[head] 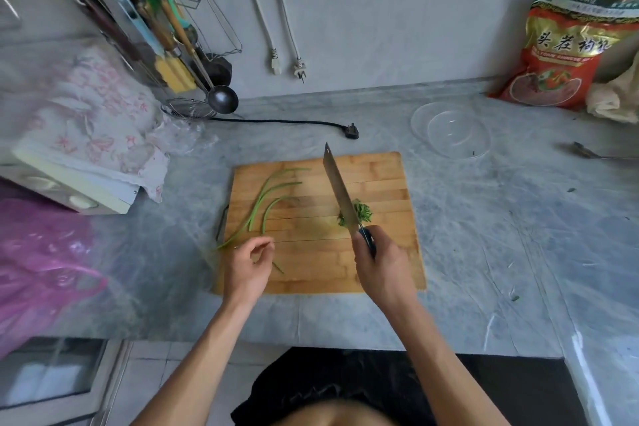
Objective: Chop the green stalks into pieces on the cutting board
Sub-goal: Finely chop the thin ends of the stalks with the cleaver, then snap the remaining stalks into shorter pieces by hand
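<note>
A wooden cutting board (380,176) lies on the grey counter. Three long green stalks (257,209) lie on its left part, and one thin end runs over the board's left edge. A small pile of chopped greens (363,212) sits right of centre. My right hand (383,266) grips the dark handle of a cleaver (339,188); its blade points away from me and stands against the left side of the pile. My left hand (247,264) hovers over the board's near left corner, just below the stalk ends, with loosely curled fingers. A short green scrap (278,268) lies beside it.
A clear glass bowl (451,130) stands behind the board to the right, and a red food bag (567,45) leans on the wall. A black plug and cord (351,131) lie behind the board. Hanging utensils (166,38) and plastic bags crowd the left.
</note>
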{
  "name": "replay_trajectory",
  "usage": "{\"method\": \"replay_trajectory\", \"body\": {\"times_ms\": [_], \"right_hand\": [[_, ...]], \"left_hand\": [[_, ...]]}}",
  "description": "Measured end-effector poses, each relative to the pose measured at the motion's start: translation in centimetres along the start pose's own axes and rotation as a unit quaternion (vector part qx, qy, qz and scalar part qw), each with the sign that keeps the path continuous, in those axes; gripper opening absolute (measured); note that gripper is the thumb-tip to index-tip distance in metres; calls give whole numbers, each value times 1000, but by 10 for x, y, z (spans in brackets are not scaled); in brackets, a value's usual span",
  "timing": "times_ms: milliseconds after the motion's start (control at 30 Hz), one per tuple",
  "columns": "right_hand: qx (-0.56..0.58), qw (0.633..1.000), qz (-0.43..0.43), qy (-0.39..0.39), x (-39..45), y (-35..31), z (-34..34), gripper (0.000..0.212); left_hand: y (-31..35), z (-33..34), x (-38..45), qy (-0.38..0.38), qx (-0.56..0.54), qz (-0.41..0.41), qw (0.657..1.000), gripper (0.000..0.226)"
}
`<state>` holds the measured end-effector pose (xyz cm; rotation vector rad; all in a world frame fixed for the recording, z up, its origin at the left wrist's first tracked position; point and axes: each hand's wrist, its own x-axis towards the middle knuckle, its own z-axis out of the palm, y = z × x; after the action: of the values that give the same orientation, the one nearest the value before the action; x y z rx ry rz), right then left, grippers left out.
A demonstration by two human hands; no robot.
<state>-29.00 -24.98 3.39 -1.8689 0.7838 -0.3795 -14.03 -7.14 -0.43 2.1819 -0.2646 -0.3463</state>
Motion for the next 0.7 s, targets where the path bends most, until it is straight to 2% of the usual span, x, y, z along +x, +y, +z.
{"method": "replay_trajectory", "body": {"times_ms": [133,233,367,433,533,600,700], "right_hand": [[-15,999,-25,46,1,-3,15,18],[-57,996,-24,67,1,-2,15,12],[-106,993,4,54,0,-5,21,43],[-124,991,-2,55,1,-12,32,44],[-140,989,10,45,4,-14,52,39],[-142,988,19,50,6,-18,66,38],[-143,988,35,54,10,-26,82,35]], "left_hand": [[-2,-24,12,36,19,-1,999,15],[-1,-25,17,8,24,8,1000,13],[8,-9,30,-22,47,26,998,13],[11,-3,43,-3,95,32,995,16],[6,0,69,21,229,80,970,36],[5,-5,85,-4,313,81,946,47],[3,-14,105,-51,375,107,919,40]]}}
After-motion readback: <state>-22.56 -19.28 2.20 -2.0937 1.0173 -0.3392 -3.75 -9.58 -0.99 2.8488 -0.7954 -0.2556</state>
